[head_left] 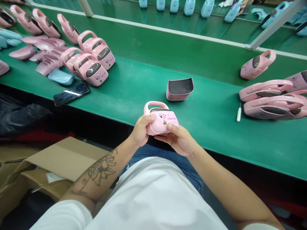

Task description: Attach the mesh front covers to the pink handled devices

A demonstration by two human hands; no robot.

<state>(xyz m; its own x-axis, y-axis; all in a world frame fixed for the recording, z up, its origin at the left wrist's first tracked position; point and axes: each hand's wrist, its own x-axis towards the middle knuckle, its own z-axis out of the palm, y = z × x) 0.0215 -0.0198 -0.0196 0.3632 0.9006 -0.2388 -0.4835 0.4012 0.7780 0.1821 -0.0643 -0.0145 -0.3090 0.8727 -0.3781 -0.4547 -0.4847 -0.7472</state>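
Note:
I hold a small pink handled case (161, 117) with a cartoon print and a dark window at the near edge of the green bench (144, 80). My left hand (141, 130) grips its left side, fingers wrapped round it. My right hand (178, 138) cups it from below and the right, thumb pressed on its front face. Just beyond it on the bench lies a short stack of pink-edged dark window panels (179, 88).
Finished pink cases (94, 64) and loose pink shells (45, 52) crowd the left of the bench, beside a phone (71, 93). More pink cases (271, 100) and a small white tool (239, 113) lie right. Blue cases (189, 6) stand far back. A cardboard box (59, 159) sits lower left.

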